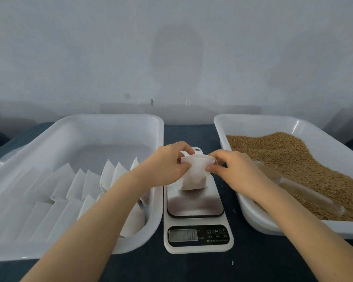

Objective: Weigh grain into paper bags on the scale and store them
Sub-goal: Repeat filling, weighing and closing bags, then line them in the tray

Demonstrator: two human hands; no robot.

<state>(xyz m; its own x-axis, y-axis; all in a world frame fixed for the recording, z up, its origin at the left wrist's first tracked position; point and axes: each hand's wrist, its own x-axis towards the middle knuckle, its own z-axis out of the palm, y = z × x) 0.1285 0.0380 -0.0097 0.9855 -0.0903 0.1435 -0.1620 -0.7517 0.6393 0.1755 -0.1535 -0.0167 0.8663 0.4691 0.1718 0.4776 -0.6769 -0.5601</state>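
Where the bag stands: the paper bag (194, 174) sits upright on the far part of the steel plate of the scale (195, 204), midway between the two tubs. Its lower part looks darkened by what I take for grain inside.
Left hand: the left hand (168, 162) reaches in from 7 o'clock and pinches the bag's mouth at its 9 o'clock end, thumb on the near side and fingers curled over the far side.
Right hand: the right hand (231, 169) reaches in from 5 o'clock and pinches the 3 o'clock end of the mouth between thumb and forefinger, the other fingers loosely curled.
Long axis: the bag stands tall, base on the plate and mouth on top, and the line of the mouth runs from 9 to 3 between the two pinches.
What the next move turns on: the storage tub (110, 117), with its rows of stored bags (90, 186), lies at 9 o'clock of the scale. I'd judge the left hand the nearer carrier once the mouth is closed.
Grain: loose grain (289, 155) fills the grain tub (253, 120) at 3 o'clock, with a clear scoop (302, 190) lying in it.
Writing: the display (183, 235) shows digits that seem to end in "00", too blurred to swear to. Beside it are a power sign, "M" and "T"; the small print beneath is unreadable.
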